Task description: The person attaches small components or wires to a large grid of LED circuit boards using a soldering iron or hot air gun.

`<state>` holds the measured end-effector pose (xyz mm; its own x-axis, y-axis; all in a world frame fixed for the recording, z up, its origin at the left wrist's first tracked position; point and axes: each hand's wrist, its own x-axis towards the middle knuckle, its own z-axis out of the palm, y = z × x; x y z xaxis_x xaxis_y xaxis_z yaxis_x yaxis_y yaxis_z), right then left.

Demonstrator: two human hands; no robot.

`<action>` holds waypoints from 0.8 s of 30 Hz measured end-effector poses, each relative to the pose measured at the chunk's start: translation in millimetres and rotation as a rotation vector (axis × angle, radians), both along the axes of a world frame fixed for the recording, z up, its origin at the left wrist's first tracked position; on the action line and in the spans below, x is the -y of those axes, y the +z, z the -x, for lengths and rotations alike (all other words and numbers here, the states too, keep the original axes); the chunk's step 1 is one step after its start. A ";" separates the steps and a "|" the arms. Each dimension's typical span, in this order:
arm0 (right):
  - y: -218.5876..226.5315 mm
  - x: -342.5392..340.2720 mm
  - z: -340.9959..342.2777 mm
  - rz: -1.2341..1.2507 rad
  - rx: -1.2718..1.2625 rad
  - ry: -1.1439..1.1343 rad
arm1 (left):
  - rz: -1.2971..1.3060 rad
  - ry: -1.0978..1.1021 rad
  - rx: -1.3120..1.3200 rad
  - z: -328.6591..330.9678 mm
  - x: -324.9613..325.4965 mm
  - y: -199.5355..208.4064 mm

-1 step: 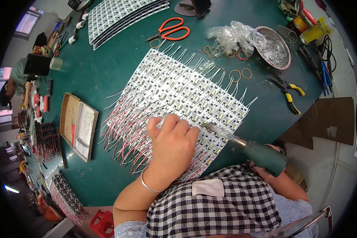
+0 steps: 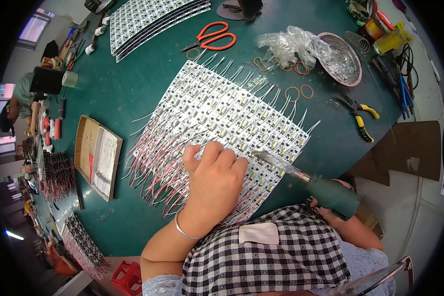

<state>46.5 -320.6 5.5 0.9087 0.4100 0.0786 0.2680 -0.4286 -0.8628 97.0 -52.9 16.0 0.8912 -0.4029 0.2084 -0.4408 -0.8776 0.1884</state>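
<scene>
A white circuit-board panel [image 2: 202,98] with rows of small components lies on the green table, red and white wires [image 2: 155,158] fanned along its left side. My left hand [image 2: 216,177] rests on the panel's lower part, fingers curled down and closed; whatever they pinch is hidden beneath them. In my right hand [image 2: 323,209] is a soldering iron [image 2: 333,197] with a dark green handle, which covers much of that hand. Its metal tip points left, close to the panel just right of my left fingers; whether it touches cannot be told.
Orange-handled scissors [image 2: 217,40], rubber bands [image 2: 307,91], a crumpled plastic bag [image 2: 291,44] and a round metal dish [image 2: 343,59] lie beyond the panel. Yellow-handled pliers [image 2: 364,121] sit at right, a cardboard box [image 2: 97,158] at left. Another person [image 2: 22,103] works far left.
The soldering iron's handle has shifted slightly to the right, its tip staying near the same spot. My left hand looks the same.
</scene>
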 end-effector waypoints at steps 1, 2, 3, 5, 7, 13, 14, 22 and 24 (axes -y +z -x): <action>5.6 -2.0 -0.3 -0.071 -0.159 -0.049 | -0.028 0.005 -0.032 -0.5 0.1 2.5; 5.1 -3.3 2.5 -0.071 -0.159 -0.052 | -0.056 0.009 -0.064 -0.9 0.2 3.9; 2.8 -4.2 7.6 -0.327 -0.284 -0.131 | -0.058 0.007 -0.063 -0.9 0.6 4.3; 0.4 -2.5 10.1 -0.586 -0.405 -0.211 | -0.083 0.005 -0.064 -1.0 1.4 5.0; -1.3 1.8 8.4 -0.432 -0.331 -0.121 | -0.092 0.003 -0.069 0.0 1.3 7.2; -7.5 8.5 16.1 -0.412 -0.299 -0.124 | -0.123 -0.019 -0.077 4.7 -5.2 11.7; -8.5 9.4 17.5 -0.416 -0.298 -0.124 | -0.109 -0.021 -0.051 6.6 -8.4 10.5; -4.9 17.5 21.8 -0.338 -0.328 -0.285 | 0.014 0.149 0.180 20.8 -11.3 24.2; -0.5 13.5 18.8 -0.380 -0.344 -0.248 | 0.020 0.025 0.078 24.0 2.3 19.5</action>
